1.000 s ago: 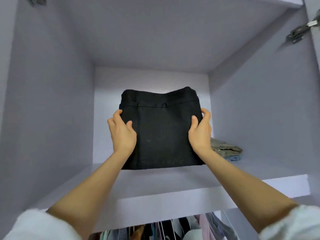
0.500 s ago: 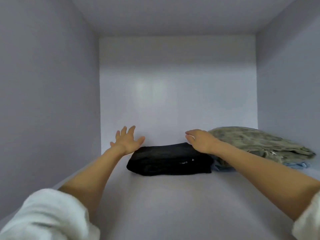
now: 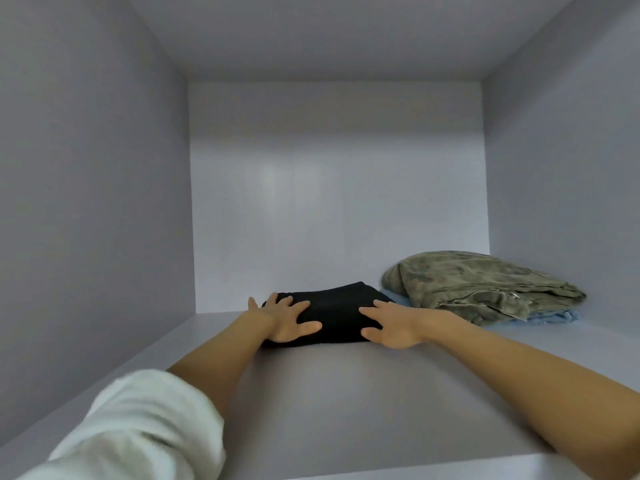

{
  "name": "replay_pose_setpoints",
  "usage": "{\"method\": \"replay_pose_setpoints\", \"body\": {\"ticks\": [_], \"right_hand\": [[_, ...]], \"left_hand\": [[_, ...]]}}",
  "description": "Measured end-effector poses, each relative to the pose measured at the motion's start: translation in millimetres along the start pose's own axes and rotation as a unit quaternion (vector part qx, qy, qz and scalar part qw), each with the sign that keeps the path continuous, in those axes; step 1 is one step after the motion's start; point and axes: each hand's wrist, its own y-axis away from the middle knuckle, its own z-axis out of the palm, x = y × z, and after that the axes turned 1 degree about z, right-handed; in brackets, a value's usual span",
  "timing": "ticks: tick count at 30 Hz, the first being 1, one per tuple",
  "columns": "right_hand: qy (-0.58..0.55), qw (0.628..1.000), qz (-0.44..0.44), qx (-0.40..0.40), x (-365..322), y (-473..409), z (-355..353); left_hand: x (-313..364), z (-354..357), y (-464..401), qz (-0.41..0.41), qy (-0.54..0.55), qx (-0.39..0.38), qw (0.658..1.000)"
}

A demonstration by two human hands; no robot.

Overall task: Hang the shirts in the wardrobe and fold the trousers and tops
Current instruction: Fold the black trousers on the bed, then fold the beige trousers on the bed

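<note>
Hands lie flat and spread on the folded black trousers (image 3: 341,311), left hand (image 3: 285,320) and right hand (image 3: 393,327) gripping nothing, likely pressing the garment square on the wardrobe shelf (image 3: 346,403) just beside the camouflage pile (image 3: 478,285).

Head view, close, into shelf (image 3: 346,393)

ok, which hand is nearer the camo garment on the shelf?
Right. The right hand rests on the folded black trousers at the end beside the camo garment; the left hand presses the trousers' far end, away from it.
</note>
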Motion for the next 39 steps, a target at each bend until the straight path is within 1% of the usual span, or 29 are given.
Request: {"method": "replay_pose_setpoints", "body": {"ticks": [2,4,6,7,10,11,13,15,18,20,21,22,24,27,29,30,31,33,34,35,37,39], "right_hand": [[-0.038,0.998,-0.013,0.046,-4,16,-13],[-0.078,0.991,-0.028,0.106,-12,37,-24],[-0.138,0.975,-0.053,0.164,-20,55,-29],[-0.182,0.962,-0.066,0.194,-26,63,-28],[-0.322,0.893,-0.1,0.297,-47,88,-16],[-0.363,0.867,-0.114,0.323,-55,97,-10],[-0.448,0.808,-0.15,0.351,-77,121,10],[-0.507,0.749,-0.188,0.383,-97,146,33],[-0.56,0.681,-0.254,0.398,-123,197,79],[-0.591,0.662,-0.293,0.356,-141,233,117],[-0.597,0.663,-0.305,0.334,-145,242,132],[-0.609,0.672,-0.318,0.276,-156,259,156],[-0.622,0.696,-0.317,0.169,-177,285,194],[-0.616,0.712,-0.337,0.027,-213,333,247],[-0.594,0.711,-0.372,-0.056,-246,380,281],[-0.585,0.704,-0.393,-0.086,-258,399,293],[-0.564,0.698,-0.422,-0.125,-273,421,306],[-0.495,0.689,-0.481,-0.223,-302,475,333],[-0.46,0.677,-0.51,-0.266,-318,499,344],[-0.427,0.664,-0.532,-0.305,-336,521,354],[-0.365,0.637,-0.574,-0.363,-383,576,369],[-0.311,0.622,-0.603,-0.391,-426,616,377]], "left_hand": [[-4,-18,8,-0.006,0.017,0.062,0.998],[-4,-33,26,-0.013,0.037,0.148,0.988],[-1,-42,48,-0.005,0.106,0.243,0.964],[0,-45,63,0.003,0.149,0.292,0.945],[4,-41,118,0.013,0.244,0.424,0.872],[7,-37,139,0.006,0.27,0.451,0.851],[15,-21,188,-0.015,0.297,0.486,0.822],[24,-1,230,-0.033,0.287,0.513,0.808],[39,44,305,-0.096,0.265,0.516,0.809],[52,85,363,-0.168,0.255,0.499,0.811],[56,100,380,-0.19,0.259,0.486,0.813],[65,122,415,-0.235,0.258,0.465,0.814],[78,155,468,-0.306,0.269,0.413,0.815],[98,196,550,-0.389,0.272,0.349,0.808],[115,220,620,-0.45,0.263,0.322,0.79],[121,229,647,-0.47,0.264,0.308,0.784],[126,240,679,-0.497,0.273,0.293,0.77],[142,261,748,-0.563,0.287,0.257,0.731],[147,268,782,-0.6,0.288,0.248,0.704],[150,275,815,-0.64,0.287,0.247,0.669],[155,285,890,-0.713,0.276,0.254,0.592],[156,290,943,-0.747,0.271,0.259,0.548]]}}
